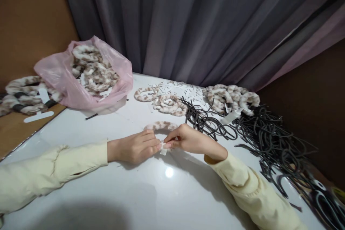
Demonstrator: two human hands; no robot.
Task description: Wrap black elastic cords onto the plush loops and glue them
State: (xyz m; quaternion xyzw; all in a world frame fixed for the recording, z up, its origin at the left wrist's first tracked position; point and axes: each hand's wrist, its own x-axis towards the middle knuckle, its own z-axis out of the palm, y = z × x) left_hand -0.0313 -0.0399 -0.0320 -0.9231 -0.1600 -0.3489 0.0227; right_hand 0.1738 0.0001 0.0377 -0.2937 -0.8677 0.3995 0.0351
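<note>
A fuzzy white-and-brown ring (162,125) is held over the white table, its near part between my two hands. My left hand (140,146) is closed around the ring's near left side, fingers curled. With thumb and fingertips pinched together, my right hand (187,139) grips the ring from the right. A small white tag or strip (163,150) shows between the fingertips of both hands; what exactly it is, I cannot make out. My fingers hide the near part of the ring.
A pink plastic bag (121,75) full of fuzzy rings stands at the back left. More fuzzy rings (169,105) lie beyond my hands, near scattered small white pieces (183,90). Black cords (269,143) are heaped on the right, beside a pile of rings (231,97). Curtains (172,21) hang behind.
</note>
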